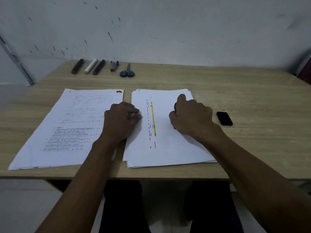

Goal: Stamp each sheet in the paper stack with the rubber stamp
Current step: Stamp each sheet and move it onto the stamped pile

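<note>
Two paper stacks, three markers along the tabletop's far edge, one pair of scissors, one black lid, two hands
</note>
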`<action>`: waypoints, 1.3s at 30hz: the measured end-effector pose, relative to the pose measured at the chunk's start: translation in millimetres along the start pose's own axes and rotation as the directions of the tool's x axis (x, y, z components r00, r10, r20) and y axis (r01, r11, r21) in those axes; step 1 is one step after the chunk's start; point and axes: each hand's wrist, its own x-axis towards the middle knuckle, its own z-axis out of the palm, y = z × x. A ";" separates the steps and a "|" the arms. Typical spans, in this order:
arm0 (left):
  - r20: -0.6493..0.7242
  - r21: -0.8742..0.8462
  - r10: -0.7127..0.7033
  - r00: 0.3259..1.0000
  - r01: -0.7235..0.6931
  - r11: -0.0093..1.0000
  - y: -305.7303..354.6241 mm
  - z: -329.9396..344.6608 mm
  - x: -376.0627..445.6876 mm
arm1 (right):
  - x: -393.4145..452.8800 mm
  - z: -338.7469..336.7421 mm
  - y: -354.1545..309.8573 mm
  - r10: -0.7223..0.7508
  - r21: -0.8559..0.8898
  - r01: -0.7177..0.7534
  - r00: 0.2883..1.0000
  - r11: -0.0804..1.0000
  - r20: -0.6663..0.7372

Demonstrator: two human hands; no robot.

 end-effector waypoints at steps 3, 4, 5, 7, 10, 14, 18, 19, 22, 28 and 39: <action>-0.009 -0.009 -0.002 1.000 0.002 1.000 0.8 -0.9 -1.3 | -0.8 -0.2 0.0 0.010 0.012 -0.010 1.000 1.000 0.006; -0.010 -0.008 -0.003 1.000 0.003 1.000 0.7 -1.5 -1.5 | -1.2 -1.2 -0.2 0.011 0.020 -0.012 1.000 1.000 0.017; -0.007 -0.006 -0.001 1.000 0.001 1.000 0.8 -1.8 -1.7 | -1.3 -2.8 -0.2 0.013 0.034 -0.014 0.999 0.999 0.035; 0.003 0.004 0.009 1.000 -0.009 1.000 1.3 -2.4 -2.0 | -1.0 -7.9 1.9 0.016 0.090 -0.025 0.995 0.996 0.098; 0.004 0.013 0.021 1.000 -0.021 1.000 0.3 -2.3 -2.1 | -1.1 -11.5 12.0 0.031 0.266 -0.071 0.988 0.961 0.152; 0.003 0.029 0.023 1.000 -0.023 0.999 -1.6 -1.7 -1.6 | -2.2 -10.6 34.0 0.220 0.529 -0.194 0.975 0.826 0.014; 0.010 0.027 0.032 0.999 -0.032 0.999 -4.1 -0.8 -2.4 | -4.5 -10.0 64.5 0.409 0.610 -0.247 0.902 0.753 -0.139; 0.007 0.026 0.035 0.999 -0.035 0.999 -4.9 -1.2 -2.7 | -5.2 -10.0 72.3 0.439 0.618 -0.254 0.883 0.744 -0.164; -0.008 0.031 0.051 0.999 -0.051 0.998 -5.5 -1.8 -3.1 | -7.4 -11.8 94.7 0.513 0.616 -0.288 0.829 0.733 -0.223; -0.025 0.045 0.056 0.998 -0.055 0.997 -3.5 -1.1 -2.7 | -12.1 -12.5 115.1 0.565 0.607 -0.328 0.787 0.724 -0.248; -0.015 0.030 0.044 0.999 -0.044 0.999 -1.7 -3.2 -4.3 | -16.7 -3.8 111.2 0.533 0.595 -0.328 0.821 0.734 -0.205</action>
